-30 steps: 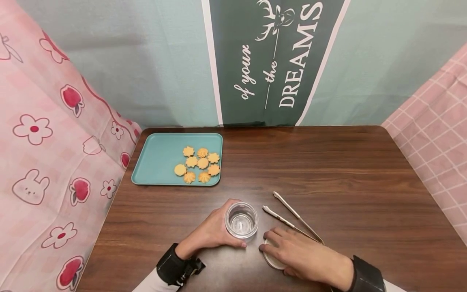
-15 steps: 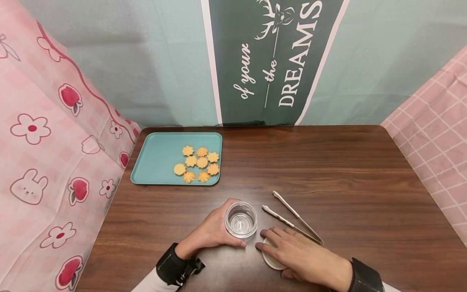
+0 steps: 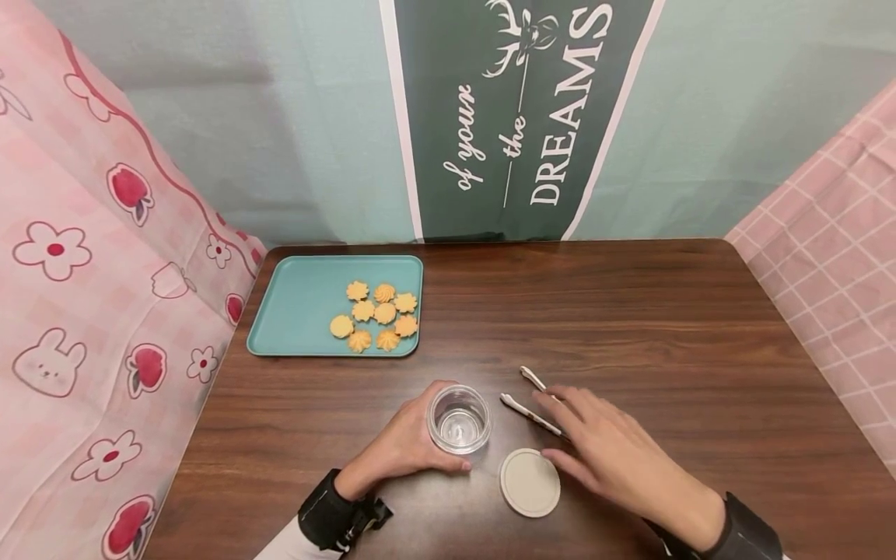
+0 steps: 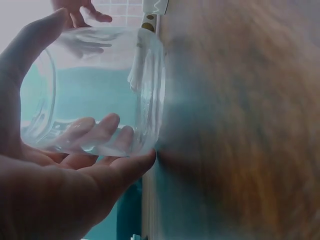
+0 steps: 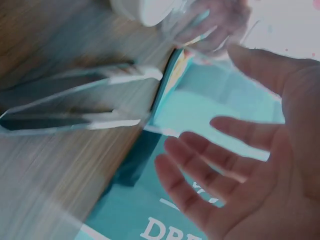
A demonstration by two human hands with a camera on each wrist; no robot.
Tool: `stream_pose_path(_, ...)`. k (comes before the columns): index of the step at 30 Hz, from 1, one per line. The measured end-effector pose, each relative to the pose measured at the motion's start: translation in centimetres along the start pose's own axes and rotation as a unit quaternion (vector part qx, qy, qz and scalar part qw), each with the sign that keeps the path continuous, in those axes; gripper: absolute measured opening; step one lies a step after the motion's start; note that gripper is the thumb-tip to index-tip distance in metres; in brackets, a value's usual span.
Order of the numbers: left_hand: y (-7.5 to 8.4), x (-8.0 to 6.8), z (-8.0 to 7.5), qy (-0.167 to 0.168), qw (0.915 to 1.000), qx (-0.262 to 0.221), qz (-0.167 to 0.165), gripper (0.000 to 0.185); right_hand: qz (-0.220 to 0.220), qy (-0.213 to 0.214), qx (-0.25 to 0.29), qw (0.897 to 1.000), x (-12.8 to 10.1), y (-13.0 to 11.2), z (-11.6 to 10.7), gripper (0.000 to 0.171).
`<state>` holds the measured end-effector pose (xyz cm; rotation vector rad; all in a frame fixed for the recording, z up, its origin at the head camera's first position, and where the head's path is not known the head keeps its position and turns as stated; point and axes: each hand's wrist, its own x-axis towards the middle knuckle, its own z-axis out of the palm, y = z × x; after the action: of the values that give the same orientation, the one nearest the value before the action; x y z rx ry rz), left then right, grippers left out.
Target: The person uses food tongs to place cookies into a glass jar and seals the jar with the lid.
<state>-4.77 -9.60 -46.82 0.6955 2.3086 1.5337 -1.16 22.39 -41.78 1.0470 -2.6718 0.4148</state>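
Cupping the jar (image 3: pixel 459 421), left grip (image 3: pixel 411 439) holds it; wide right grip (image 3: pixel 610 446) hangs over tongs (image 3: pixel 530 414).

Teal tray (image 3: pixel 294 311), cream lid (image 3: pixel 530 483), brown wood-grain table (image 3: pixel 630 327)

Lettering, head view: white, on the dark green panel (image 3: pixel 448 47) of the backdrop cloth (image 3: pixel 329 117). Three lines, turned sideways, each reading upward. Left to right: "of your" (image 3: pixel 458 140) in script; "the" (image 3: pixel 513 138), script, set between two thin strokes; "DREAMS" (image 3: pixel 570 105) in serif capitals. Right wrist view: "DRE" legible at the lower edge, partly cut off by the frame.
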Motion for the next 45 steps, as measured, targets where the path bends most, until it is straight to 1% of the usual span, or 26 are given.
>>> stream_pose_path(3, 0.1, -0.1, -0.2, 0.009, 0.9999, -0.01, -0.005, 0.092, 0.031, 0.014, -0.004, 0.999, -0.3, 0.7, 0.0, 0.063)
stream_pose_path(5, 0.2, -0.1, -0.5, 0.013, 0.9998, -0.014, -0.009, 0.092, 0.051, 0.018, -0.003, 0.999, -0.5, 1.1, 0.0, 0.067)
stream_pose_path(8, 0.3, -0.2, -0.9, 0.022, 0.9996, -0.014, -0.011, 0.093, 0.072, 0.025, -0.009, 0.997, -0.8, 1.4, 0.2, 0.073)
stream_pose_path(12, 0.3, -0.3, -1.6, 0.036, 0.999, -0.026, -0.006, 0.093, 0.092, 0.029, -0.021, 0.995, -1.1, 1.8, 0.3, 0.077)
stream_pose_path(15, 0.2, -0.6, -2.0, 0.049, 0.9984, -0.027, -0.006, 0.093, 0.114, 0.026, -0.025, 0.993, -1.4, 2.0, 0.4, 0.081)
stream_pose_path(20, -0.2, -1.3, -3.0, 0.075, 0.9971, -0.008, -0.001, 0.092, 0.149, 0.009, -0.026, 0.988, -1.9, 2.1, 0.7, 0.087)
stream_pose_path(24, -0.5, -1.8, -3.8, 0.099, 0.9951, 0.005, -0.002, 0.092, 0.168, -0.005, -0.026, 0.985, -2.0, 1.9, 0.7, 0.089)
stream_pose_path(28, -0.7, -2.2, -4.7, 0.119, 0.9927, 0.01, -0.017, 0.092, 0.181, -0.018, -0.023, 0.983, -2.0, 2.0, 0.8, 0.09)
stream_pose_path(30, -0.7, -2.5, -5.2, 0.13, 0.9911, 0.011, -0.029, 0.093, 0.189, -0.028, -0.022, 0.981, -2.0, 2.0, 0.9, 0.091)
stream_pose_path(34, -0.9, -3.0, -6.0, 0.155, 0.9864, 0.024, -0.05, 0.094, 0.203, -0.049, -0.022, 0.978, -2.1, 2.0, 1.0, 0.093)
stream_pose_path(38, -1.3, -3.7, -6.6, 0.177, 0.9815, 0.035, -0.064, 0.094, 0.215, -0.064, -0.019, 0.974, -2.3, 1.8, 1.3, 0.094)
stream_pose_path(40, -1.5, -3.9, -6.9, 0.186, 0.9792, 0.039, -0.071, 0.094, 0.219, -0.068, -0.018, 0.973, -2.4, 1.7, 1.5, 0.094)
stream_pose_path(45, -1.8, -4.4, -7.6, 0.206, 0.9734, 0.049, -0.088, 0.094, 0.219, -0.062, -0.02, 0.974, -2.4, 1.6, 2.0, 0.094)
